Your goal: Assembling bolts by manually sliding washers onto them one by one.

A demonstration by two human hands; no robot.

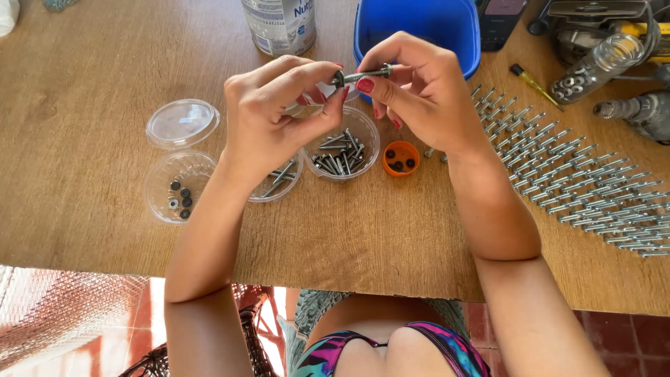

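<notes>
Wooden tabletop (pixel 91 105) lies under your hands. Your right hand (pixel 426 94) pinches a silvery threaded screw (pixel 366 74), held level above the cup of screws (pixel 342 143); your left hand (pixel 276 112) pinches the dark washer (pixel 338 78) at its end.

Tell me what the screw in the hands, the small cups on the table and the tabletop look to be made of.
Screw: metal by its grey shine, likely steel; the dark washer on it may be rubber. Both hands, left hand and right hand, pinch it. Clear cups: thin glossy see-through plastic. Orange cap: opaque plastic. Tabletop: brown wood or wood-look board, grain visible, matte.
</notes>
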